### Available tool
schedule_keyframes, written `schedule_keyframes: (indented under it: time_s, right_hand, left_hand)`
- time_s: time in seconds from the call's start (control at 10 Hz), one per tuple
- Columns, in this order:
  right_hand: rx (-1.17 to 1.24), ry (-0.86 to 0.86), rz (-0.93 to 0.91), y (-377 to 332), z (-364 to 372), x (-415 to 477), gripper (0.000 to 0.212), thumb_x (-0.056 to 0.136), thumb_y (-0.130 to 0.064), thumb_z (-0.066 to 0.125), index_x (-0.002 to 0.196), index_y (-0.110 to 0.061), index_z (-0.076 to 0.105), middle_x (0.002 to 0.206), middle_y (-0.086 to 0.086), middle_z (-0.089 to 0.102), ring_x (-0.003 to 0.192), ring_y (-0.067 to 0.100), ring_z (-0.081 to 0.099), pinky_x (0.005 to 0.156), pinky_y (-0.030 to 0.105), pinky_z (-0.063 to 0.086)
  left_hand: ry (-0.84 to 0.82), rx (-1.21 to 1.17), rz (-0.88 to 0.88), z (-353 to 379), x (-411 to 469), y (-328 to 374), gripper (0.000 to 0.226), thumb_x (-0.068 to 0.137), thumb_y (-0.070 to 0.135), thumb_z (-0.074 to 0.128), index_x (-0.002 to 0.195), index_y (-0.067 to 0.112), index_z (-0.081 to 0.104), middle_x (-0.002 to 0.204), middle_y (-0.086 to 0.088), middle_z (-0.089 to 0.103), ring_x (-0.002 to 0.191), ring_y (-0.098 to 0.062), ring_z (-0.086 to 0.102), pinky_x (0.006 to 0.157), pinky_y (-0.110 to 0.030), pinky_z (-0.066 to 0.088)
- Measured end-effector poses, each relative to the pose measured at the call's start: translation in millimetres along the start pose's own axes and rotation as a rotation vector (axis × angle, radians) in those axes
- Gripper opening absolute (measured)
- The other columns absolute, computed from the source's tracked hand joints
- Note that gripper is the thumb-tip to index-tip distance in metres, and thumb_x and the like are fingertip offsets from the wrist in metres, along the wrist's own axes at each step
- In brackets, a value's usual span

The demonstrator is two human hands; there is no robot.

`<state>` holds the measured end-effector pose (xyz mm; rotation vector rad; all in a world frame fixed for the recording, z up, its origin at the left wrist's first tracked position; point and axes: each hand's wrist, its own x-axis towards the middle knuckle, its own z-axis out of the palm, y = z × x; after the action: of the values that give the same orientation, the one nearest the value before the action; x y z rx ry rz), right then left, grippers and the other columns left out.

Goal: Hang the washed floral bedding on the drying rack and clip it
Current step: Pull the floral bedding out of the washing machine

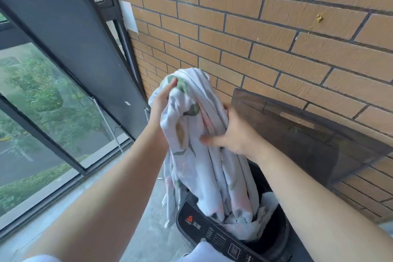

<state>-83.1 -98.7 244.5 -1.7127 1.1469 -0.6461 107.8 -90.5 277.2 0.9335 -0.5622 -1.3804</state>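
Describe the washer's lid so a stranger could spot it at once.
Find the tan brick wall. Against its lower right stands a black top-loading washing machine with floral bedding rising out of it. The lid is the dark, see-through panel raised behind it, bricks showing through.

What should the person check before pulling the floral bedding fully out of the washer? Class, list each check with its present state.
1. Grip of left hand on bedding: ok, fingers curl into the bundle's top.
2. Grip of right hand: ok, it holds the bundle lower down.
3. Is the lid out of the way: ok, raised against the brick wall.
4. Bedding clear of the washer: not ok, its lower end lies in the tub.
5. Loose tail off the floor: cannot tell.
6. Reach to drying rack and clips: cannot tell, neither is in view.
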Motion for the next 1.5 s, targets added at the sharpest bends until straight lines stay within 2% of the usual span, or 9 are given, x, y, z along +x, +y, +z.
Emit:
schedule_keyframes:
  time_s: [0.2,0.4,0.5,0.6,0.7,0.8,1.2,1.4,1.5]
  right_hand:
    - [-0.068,0.101,0.137,42.0,22.3,-2.7,0.024,0.084,-0.029,0.078,0.106,-0.025,0.070,0.103,-0.008,0.072,0.106,0.016,0.067,0.090,0.031,0.054]
    - [0.025,0.106,-0.107,-17.0,-8.8,2.7,0.072,0.068,-0.032,0.092,0.126,-0.027,0.050,0.111,-0.018,0.065,0.098,-0.005,0.062,0.072,0.009,0.048]
    - [0.028,-0.048,0.088,40.1,19.3,-14.0,0.106,0.048,-0.027,0.101,0.133,-0.038,0.037,0.119,-0.027,0.057,0.107,-0.012,0.056,0.077,0.002,0.044]
    - [-0.103,-0.125,0.325,100.7,53.3,-18.4,0.087,0.050,-0.050,0.094,0.126,-0.035,0.053,0.112,-0.019,0.066,0.107,0.005,0.064,0.090,0.025,0.053]
    - [0.020,0.114,0.437,111.8,61.3,-4.8,0.018,0.081,-0.033,0.071,0.098,-0.026,0.071,0.096,-0.001,0.074,0.092,0.021,0.069,0.090,0.043,0.057]
    - [0.069,0.349,0.422,75.2,29.9,23.7,0.016,0.094,-0.014,0.056,0.104,-0.010,0.068,0.105,0.013,0.070,0.096,0.029,0.066,0.087,0.041,0.055]
    - [1.165,0.181,-0.161,-157.6,-14.0,67.4,0.032,0.109,-0.027,0.027,0.093,-0.014,0.052,0.065,0.002,0.064,0.059,0.015,0.065,0.055,0.019,0.051]
    - [0.770,-0.002,-0.184,-130.1,69.2,80.3,0.022,0.106,-0.016,0.040,0.087,-0.015,0.050,0.060,-0.010,0.066,0.059,0.000,0.063,0.060,0.018,0.049]
    - [0.218,-0.130,-0.310,-116.6,103.2,86.5,0.040,0.087,-0.022,0.067,0.122,-0.014,0.051,0.109,0.000,0.067,0.100,0.006,0.063,0.090,0.028,0.052]
  left_hand:
    - [-0.139,-0.054,0.037,1.0,-5.1,4.5,0.081,0.075,0.056,0.080,0.125,-0.004,0.057,0.125,-0.019,0.055,0.118,-0.033,0.052,0.113,-0.061,0.033]
    - [-0.086,-0.084,0.136,24.7,-15.5,12.4,0.021,0.087,0.016,0.073,0.101,0.011,0.058,0.100,-0.020,0.066,0.098,-0.035,0.067,0.095,-0.054,0.051]
    - [-0.117,-0.151,0.084,33.7,-23.3,32.7,0.050,0.087,0.015,0.071,0.132,-0.001,0.053,0.128,-0.034,0.057,0.120,-0.048,0.057,0.102,-0.066,0.043]
    - [-0.191,-0.138,0.088,41.2,-30.8,39.6,0.027,0.098,0.012,0.054,0.119,-0.002,0.064,0.109,-0.025,0.068,0.103,-0.040,0.067,0.094,-0.054,0.053]
    - [-0.189,-0.061,0.118,40.3,-40.0,49.5,0.023,0.095,0.009,0.051,0.109,-0.002,0.066,0.097,-0.022,0.071,0.090,-0.037,0.070,0.085,-0.049,0.057]
    - [-0.107,-0.058,0.183,24.6,-42.2,63.6,0.022,0.084,0.003,0.049,0.100,0.002,0.065,0.091,-0.022,0.065,0.086,-0.036,0.066,0.088,-0.054,0.056]
    - [0.403,0.690,0.353,-19.3,-87.9,114.5,0.047,0.051,0.050,0.069,0.087,0.020,0.071,0.098,-0.005,0.073,0.101,-0.031,0.070,0.092,-0.051,0.056]
    - [0.580,0.793,0.407,-30.9,-122.7,118.5,0.048,0.075,0.046,0.076,0.117,0.027,0.068,0.118,0.012,0.064,0.115,-0.014,0.056,0.103,-0.032,0.044]
    - [0.561,0.826,0.413,-44.4,-120.8,113.1,0.043,0.092,0.039,0.067,0.132,0.027,0.058,0.131,0.011,0.056,0.127,-0.014,0.047,0.106,-0.025,0.036]
